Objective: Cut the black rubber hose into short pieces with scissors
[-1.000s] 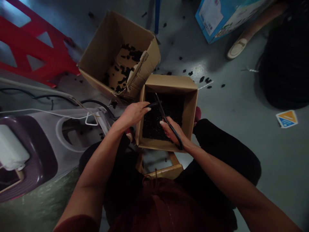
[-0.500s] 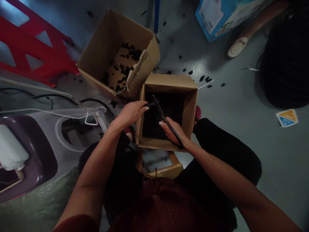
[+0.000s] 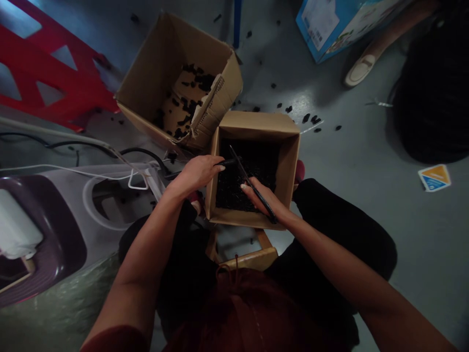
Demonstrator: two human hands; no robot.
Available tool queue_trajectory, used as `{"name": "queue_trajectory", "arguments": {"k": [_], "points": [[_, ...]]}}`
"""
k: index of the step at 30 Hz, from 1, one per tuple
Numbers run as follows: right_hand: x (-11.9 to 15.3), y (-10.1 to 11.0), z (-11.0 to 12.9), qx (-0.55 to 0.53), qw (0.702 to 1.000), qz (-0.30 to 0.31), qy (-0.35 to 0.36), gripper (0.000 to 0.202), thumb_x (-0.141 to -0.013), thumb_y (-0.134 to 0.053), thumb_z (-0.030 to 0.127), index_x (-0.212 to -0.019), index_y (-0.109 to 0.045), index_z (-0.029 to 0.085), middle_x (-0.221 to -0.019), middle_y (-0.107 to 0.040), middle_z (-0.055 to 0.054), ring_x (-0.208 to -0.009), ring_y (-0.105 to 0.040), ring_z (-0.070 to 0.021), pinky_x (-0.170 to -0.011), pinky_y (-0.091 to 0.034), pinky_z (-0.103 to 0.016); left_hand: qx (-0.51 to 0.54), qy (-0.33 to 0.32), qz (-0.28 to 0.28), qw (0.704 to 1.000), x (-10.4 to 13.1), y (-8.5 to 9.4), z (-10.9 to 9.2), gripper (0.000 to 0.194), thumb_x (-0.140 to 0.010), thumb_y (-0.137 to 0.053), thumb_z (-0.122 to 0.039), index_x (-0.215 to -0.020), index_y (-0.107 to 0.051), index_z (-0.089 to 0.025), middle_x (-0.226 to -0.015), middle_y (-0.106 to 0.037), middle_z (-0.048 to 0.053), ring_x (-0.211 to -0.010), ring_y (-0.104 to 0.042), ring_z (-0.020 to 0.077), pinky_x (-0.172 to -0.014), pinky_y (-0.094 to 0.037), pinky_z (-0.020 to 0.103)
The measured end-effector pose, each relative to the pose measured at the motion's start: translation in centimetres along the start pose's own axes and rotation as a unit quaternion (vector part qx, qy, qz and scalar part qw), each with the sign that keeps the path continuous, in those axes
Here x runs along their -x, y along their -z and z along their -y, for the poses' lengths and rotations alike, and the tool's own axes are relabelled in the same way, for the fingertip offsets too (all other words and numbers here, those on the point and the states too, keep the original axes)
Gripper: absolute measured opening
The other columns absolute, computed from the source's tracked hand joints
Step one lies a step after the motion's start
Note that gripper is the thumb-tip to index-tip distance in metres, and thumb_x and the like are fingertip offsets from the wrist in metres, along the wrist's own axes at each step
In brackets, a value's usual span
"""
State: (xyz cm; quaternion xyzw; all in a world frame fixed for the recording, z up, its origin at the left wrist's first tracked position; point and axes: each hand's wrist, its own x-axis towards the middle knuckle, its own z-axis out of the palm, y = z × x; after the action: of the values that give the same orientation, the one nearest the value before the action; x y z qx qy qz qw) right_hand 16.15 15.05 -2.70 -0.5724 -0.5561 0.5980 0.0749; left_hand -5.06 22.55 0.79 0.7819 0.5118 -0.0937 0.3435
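My left hand is closed around a black ribbed tube, whose end juts out over the smaller cardboard box. A black length that looks like the same tube trails away to the left behind the hand. In my right hand is a pair of dark scissors, with the blades pointing up and left, close to the tube end. Whether the blades touch the tube is hard to see. Below both hands, the box holds a mass of small black pieces.
A larger torn carton with scattered black bits stands at the upper left. Black pieces lie on the floor. On the left are a purple stool and a red plastic frame; a blue box and another person's foot are at the upper right.
The tube end has shifted slightly down between the frames, and the scissors look more closed. Both hands stay nearly in place over the box.
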Motion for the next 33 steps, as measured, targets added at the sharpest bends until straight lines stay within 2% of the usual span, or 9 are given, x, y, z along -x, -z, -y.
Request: {"name": "queue_trajectory", "arguments": {"k": [14, 22, 26, 29, 33], "points": [[0.2, -0.3, -0.2, -0.006, 1.000, -0.015, 0.005, 0.030, -0.087, -0.041, 0.052, -0.080, -0.042, 0.023, -0.065, -0.051, 0.001, -0.059, -0.052, -0.0148, -0.055, -0.039, -0.026, 0.007, 0.024, -0.026, 0.999, 0.0, -0.8, 0.6, 0.027, -0.089, -0.046, -0.029, -0.107, -0.065, -0.022, -0.106, -0.070, 0.004, -0.102, -0.062, 0.0180, -0.090, -0.044, 0.025], [0.0, -0.5, -0.4, 0.026, 1.000, -0.004, 0.005, 0.029, -0.088, -0.041, 0.049, -0.077, -0.042, 0.023, -0.063, -0.050, 0.002, -0.058, -0.050, -0.0148, -0.056, -0.037, -0.026, -0.083, 0.055, 0.016, 0.995, 0.0, -0.8, 0.0, 0.034, -0.091, -0.042, -0.031, -0.116, -0.062, -0.019, -0.111, -0.068, 0.010, -0.100, -0.064, 0.0228, -0.084, -0.046, 0.030], [-0.1, -0.9, -0.8, 0.022, 1.000, 0.003, 0.004, 0.028, -0.088, -0.041, 0.048, -0.075, -0.041, 0.023, -0.061, -0.049, 0.002, -0.058, -0.051, -0.0145, -0.056, -0.038, -0.026, -0.106, 0.061, 0.027, 0.992, 0.2, -0.7, -0.4, 0.033, -0.091, -0.044, -0.030, -0.118, -0.061, -0.019, -0.108, -0.069, 0.009, -0.099, -0.064, 0.0209, -0.083, -0.046, 0.028], [-0.1, -1.4, -1.3, -0.023, 1.000, 0.010, -0.008, 0.031, -0.087, -0.042, 0.051, -0.075, -0.041, 0.023, -0.059, -0.046, 0.004, -0.052, -0.048, -0.0123, -0.050, -0.037, -0.024, -0.113, 0.060, 0.031, 0.991, 0.2, -0.8, -0.2, 0.032, -0.091, -0.045, -0.030, -0.117, -0.062, -0.020, -0.108, -0.069, 0.008, -0.100, -0.064, 0.0201, -0.083, -0.046, 0.027], [-0.2, -2.1, -1.7, -0.174, 0.979, 0.029, -0.106, 0.030, -0.086, -0.045, 0.053, -0.080, -0.039, 0.024, -0.058, -0.041, 0.007, -0.041, -0.039, -0.0077, -0.038, -0.033, -0.020, -0.102, 0.053, 0.035, 0.993, 0.1, -0.8, 0.0, 0.034, -0.091, -0.042, -0.030, -0.118, -0.061, -0.020, -0.111, -0.068, 0.008, -0.101, -0.063, 0.0203, -0.084, -0.046, 0.027]]}}
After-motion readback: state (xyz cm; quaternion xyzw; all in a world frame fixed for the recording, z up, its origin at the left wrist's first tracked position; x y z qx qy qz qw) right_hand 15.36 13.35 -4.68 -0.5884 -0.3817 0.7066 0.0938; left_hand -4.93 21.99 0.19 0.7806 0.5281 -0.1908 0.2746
